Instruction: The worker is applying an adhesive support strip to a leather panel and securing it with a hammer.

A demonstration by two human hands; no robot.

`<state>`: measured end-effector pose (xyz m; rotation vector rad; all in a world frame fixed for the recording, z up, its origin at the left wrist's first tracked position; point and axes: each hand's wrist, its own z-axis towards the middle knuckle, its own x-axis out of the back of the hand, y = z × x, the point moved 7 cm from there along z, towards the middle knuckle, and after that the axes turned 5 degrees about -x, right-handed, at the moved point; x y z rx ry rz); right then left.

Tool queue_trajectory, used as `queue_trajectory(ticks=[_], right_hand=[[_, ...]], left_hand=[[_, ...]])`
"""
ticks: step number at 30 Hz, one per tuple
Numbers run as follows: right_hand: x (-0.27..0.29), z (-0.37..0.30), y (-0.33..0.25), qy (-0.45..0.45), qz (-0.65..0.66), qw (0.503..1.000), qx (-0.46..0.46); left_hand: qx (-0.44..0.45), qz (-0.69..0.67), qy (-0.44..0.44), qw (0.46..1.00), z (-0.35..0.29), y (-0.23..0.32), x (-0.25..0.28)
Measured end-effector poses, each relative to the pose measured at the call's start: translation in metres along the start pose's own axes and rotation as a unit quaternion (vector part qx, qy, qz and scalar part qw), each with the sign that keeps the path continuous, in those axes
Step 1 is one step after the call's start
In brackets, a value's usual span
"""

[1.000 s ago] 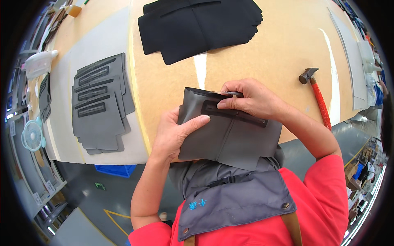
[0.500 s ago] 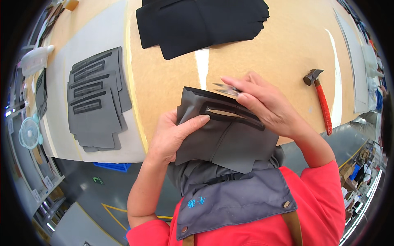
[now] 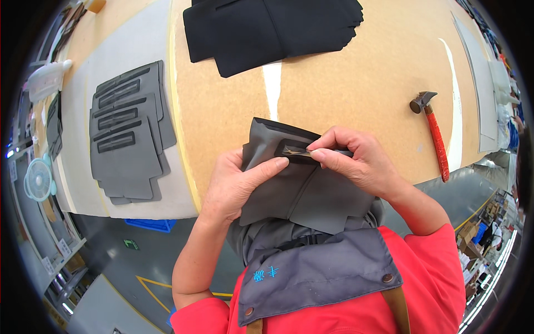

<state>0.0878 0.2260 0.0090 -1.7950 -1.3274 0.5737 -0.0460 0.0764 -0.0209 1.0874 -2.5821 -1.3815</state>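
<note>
My left hand (image 3: pixel 231 181) is closed on the left side of a grey sheet-material panel (image 3: pixel 272 195), its thumb lying on top beside a dark-framed slot. The panel tilts against my lap at the table's near edge. My right hand (image 3: pixel 361 158) pinches a pair of thread snips (image 3: pixel 298 152), whose thin tips lie at the slot close to my left thumb. The fingers hide the rest of the snips and the slot's right part.
Overlapping grey slotted panels (image 3: pixel 128 167) lie on the table at left. Black panels (image 3: pixel 267 39) are stacked at the far middle. A red-handled hammer (image 3: pixel 436 136) rests on the brown tabletop (image 3: pixel 356 92) at right. A blue bin (image 3: pixel 150 225) sits below the table's near edge.
My right hand has come down and toward me, bringing the snips from above the panel's far edge to its slot. The left hand keeps its hold on the panel.
</note>
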Motion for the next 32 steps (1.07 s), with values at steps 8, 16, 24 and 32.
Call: queue_trajectory(ticks=[8,16,24,32], right_hand=[[-0.002,0.0,0.0,0.012,0.015,1.0,0.018],[-0.002,-0.001,0.0,0.008,0.024,1.0,0.015],[-0.003,0.001,0.003,0.011,0.008,1.0,0.018],[-0.004,-0.023,0.014,0.021,0.165,0.986,0.024]], left_hand=[[0.001,0.009,0.0,1.0,-0.001,-0.002,-0.002],[0.0,0.0,0.002,1.0,-0.003,-0.001,-0.004],[0.006,0.008,0.0,1.0,-0.003,-0.005,-0.002],[0.017,-0.149,0.047,0.988,-0.007,-0.022,-0.001]])
